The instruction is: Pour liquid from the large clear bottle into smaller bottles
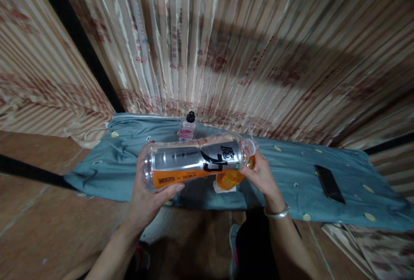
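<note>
A large clear plastic bottle point(190, 163) with a silver and orange label lies sideways in the air between my hands, its mouth pointing right. My left hand point(147, 196) is wrapped round its base end, thumb along the lower side. My right hand point(260, 174) closes at the neck end, the thumb against the label's edge; some of its fingers are hidden. Behind and below the neck, close to my right hand, shows an orange see-through container point(230, 179). A piece of white tissue point(224, 188) lies beneath it. Whether my right hand also touches this container, I cannot tell.
A small clear bottle with a black cap point(187, 128) stands at the back of the bench covered in blue-green cloth point(284, 185). A black phone point(330, 184) lies on the right. Striped curtains point(207, 55) hang behind, and dark poles point(80, 38) frame the left side.
</note>
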Demonstrator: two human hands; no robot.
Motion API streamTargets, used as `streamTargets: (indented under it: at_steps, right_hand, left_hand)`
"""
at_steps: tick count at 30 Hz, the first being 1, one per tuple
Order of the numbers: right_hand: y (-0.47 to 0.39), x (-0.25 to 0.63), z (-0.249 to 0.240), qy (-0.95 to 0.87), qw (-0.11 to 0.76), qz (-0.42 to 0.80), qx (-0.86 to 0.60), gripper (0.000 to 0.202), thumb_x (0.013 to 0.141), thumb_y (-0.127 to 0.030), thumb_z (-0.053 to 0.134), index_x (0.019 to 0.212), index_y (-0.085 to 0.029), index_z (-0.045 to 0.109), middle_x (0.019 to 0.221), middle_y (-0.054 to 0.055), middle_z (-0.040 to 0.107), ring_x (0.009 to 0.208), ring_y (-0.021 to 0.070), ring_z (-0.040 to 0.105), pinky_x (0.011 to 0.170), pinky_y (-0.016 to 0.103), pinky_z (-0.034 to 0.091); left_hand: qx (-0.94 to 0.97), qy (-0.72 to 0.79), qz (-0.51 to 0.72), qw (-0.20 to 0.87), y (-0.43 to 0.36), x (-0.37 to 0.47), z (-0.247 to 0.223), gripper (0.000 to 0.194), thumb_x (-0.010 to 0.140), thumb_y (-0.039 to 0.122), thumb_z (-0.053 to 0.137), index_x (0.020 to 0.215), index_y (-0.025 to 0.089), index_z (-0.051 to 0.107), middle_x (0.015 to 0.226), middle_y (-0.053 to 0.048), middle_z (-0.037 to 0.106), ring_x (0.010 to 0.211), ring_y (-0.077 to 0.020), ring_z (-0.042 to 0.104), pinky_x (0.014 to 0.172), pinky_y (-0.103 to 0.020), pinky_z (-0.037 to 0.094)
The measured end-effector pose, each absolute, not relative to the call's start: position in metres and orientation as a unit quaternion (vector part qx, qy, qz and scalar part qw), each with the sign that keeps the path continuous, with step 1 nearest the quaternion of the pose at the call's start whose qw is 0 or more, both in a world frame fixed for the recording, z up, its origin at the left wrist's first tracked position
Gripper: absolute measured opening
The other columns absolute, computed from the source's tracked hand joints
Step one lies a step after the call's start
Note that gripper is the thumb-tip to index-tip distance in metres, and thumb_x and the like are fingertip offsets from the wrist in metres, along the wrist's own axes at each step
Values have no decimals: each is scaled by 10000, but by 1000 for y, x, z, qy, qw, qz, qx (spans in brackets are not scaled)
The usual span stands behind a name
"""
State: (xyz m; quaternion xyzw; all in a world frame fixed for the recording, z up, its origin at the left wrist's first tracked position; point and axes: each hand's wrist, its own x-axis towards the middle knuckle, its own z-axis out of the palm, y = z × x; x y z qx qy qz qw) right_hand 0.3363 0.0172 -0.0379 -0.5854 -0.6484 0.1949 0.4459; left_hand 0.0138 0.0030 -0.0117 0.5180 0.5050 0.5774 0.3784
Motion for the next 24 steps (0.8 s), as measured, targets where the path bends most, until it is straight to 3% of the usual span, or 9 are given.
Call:
streamTargets:
  at_steps: [8,20,24]
  right_hand:
    - [17,336,-39,-646,449,196,-586,599,852,-588,808,1313,-225,687,1188,115,829,1054,346,791,938,465,647]
    - [17,337,-40,-641,450,203,-588,649,836,-628,828,1325,-228,681,1184,110,834,1055,342,785,942,455,631]
    - [17,337,-39,-645,445,199,-589,634,846,-620,817,1330,-231,689,1189,109,834,1059,346,785,947,464,629]
  left_hand:
    - [555,489,568,362,4,7,-19,972,672,391,973,1534,239,550,1543,-160,675,1388,-385,707,1181,-524,588]
    - [514,507,578,380,4,14,-7,1029,549,404,974,1473,216,561,1345,-152,764,1239,-419,768,1082,-575,634]
    - [508,507,576,392,4,14,-5,1006,556,389,975,1464,234,569,1380,-148,741,1282,-429,745,1114,-579,614]
